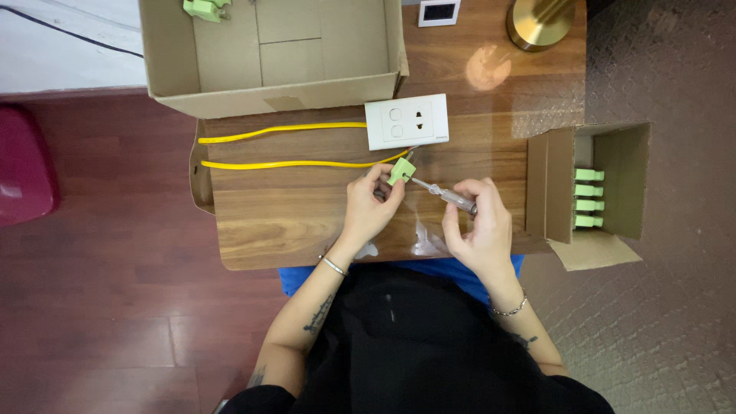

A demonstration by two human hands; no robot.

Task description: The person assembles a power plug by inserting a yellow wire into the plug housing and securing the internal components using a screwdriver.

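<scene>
Head view: just below the glossy white rectangular socket plate, the left hand pinches a small blocky green plastic connector. The right hand is curled around a slim clear-handled screwdriver, its metal tip touching the connector. Smooth yellow wires run left from the plate across the wood-grain table.

Left hand raised off the surface, fingers curled, thumb and fingertips pinched shut. Right hand just beside it, fingers closed in a grip, knuckles up. Both forearms bare, angled inward, a thin bracelet on each wrist.
</scene>
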